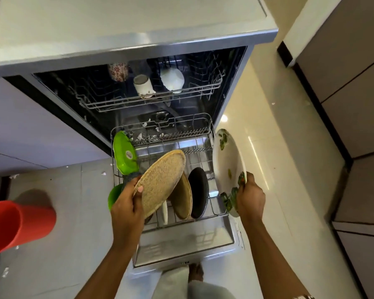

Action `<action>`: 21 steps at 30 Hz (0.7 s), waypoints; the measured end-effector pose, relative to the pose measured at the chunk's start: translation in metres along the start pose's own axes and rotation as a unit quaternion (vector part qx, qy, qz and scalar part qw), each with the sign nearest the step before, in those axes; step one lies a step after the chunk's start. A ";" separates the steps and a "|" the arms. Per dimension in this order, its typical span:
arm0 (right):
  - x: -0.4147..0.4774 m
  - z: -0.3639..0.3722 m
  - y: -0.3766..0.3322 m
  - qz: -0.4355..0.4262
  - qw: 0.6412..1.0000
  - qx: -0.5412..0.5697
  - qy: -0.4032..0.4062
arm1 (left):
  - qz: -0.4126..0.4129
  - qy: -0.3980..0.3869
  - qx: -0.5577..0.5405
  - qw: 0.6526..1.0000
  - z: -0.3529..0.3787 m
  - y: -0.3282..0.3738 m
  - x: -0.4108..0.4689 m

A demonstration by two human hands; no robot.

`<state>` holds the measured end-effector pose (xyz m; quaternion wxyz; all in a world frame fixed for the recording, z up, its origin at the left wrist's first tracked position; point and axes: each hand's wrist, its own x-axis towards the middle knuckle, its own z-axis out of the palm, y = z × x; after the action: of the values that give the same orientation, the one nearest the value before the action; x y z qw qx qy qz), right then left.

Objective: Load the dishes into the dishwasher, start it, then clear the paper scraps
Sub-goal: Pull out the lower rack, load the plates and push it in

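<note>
Speckled tan round plate is gripped in my left hand mid-frame, white leaf-patterned plate in my right hand beside the wire rack; I'd slot each upright between tines.

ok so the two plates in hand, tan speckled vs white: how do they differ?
The tan speckled plate is plain grainy brown; the white plate carries green markings. The left hand grips the tan speckled plate over the lower rack; the right hand grips the white plate outside the rack's right side. Both are tilted, held by the rim, not yet slotted.
</note>
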<state>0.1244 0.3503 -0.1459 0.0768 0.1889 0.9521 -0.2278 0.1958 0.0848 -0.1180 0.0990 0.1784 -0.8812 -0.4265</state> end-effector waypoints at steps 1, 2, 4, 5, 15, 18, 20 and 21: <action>0.009 0.007 0.001 0.003 1.000 -0.003 -0.006 | 0.001 0.006 -0.009 1.000 0.006 0.001 0.008; 0.017 0.013 0.002 0.009 1.000 -0.005 -0.014 | 0.000 0.014 -0.013 1.000 0.014 0.000 0.015; 0.032 0.024 0.004 0.018 0.999 -0.003 -0.028 | -0.011 0.030 -0.019 0.999 0.029 0.000 0.027; 0.039 0.029 0.005 0.018 0.999 -0.001 -0.032 | -0.019 0.037 -0.024 0.999 0.035 0.000 0.031; 0.109 0.070 0.005 -0.021 0.997 0.024 -0.067 | -0.095 0.134 -0.059 0.985 0.091 -0.017 0.045; 0.122 0.074 -0.002 -0.030 0.996 0.020 -0.084 | -0.120 0.155 -0.066 0.978 0.098 -0.022 0.045; 0.128 0.076 -0.006 -0.041 0.995 0.014 -0.089 | -0.126 0.163 -0.072 0.976 0.101 -0.022 0.044; 0.129 0.077 -0.008 -0.051 0.995 0.013 -0.086 | -0.126 0.164 -0.075 0.976 0.101 -0.022 0.044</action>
<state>0.0077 0.3500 -0.2409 0.1444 0.1210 0.9474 -0.2589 0.1280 0.1269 -0.1965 0.2004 0.3473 -0.7890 -0.4655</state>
